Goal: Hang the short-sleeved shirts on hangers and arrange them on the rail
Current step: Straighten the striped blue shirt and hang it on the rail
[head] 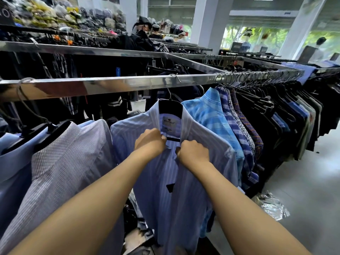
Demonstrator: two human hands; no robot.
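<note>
A pale blue striped short-sleeved shirt (173, 199) hangs on a black hanger (170, 106) whose wire hook is over the shiny metal rail (110, 84). My left hand (150, 141) pinches the left edge of the shirt's front placket just below the collar. My right hand (193, 153) grips the right edge at the same height. The two fists almost touch at the top button area. A white brand label shows inside the collar.
A white-striped shirt (60, 162) hangs close on the left, a bright blue checked shirt (209, 115) close on the right, then a dense row of dark shirts (276, 115). Crumpled plastic bags (272, 205) lie on the grey floor. More rails stand behind.
</note>
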